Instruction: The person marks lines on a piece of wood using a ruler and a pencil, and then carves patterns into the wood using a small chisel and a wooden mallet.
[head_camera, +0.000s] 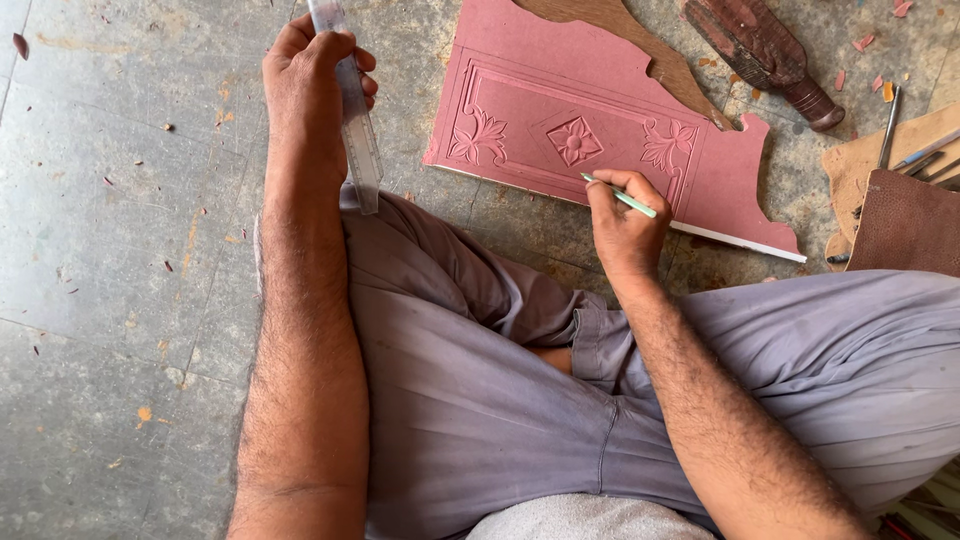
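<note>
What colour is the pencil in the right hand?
Light green pencil, held in the right hand; head view.

Bare floor left; tools crowd right.

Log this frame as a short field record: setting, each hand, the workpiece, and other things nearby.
setting: person seated on a grey stone floor, legs in grey trousers
left hand: grips a clear ruler, held off the floor
right hand: holds a green pencil, tip at the panel's carved border
workpiece: pink carved panel flat on the floor, with a diamond flower and leaf motifs
nearby: dark wooden mallet beyond the panel; brown leather piece and thin tools at the right
</note>
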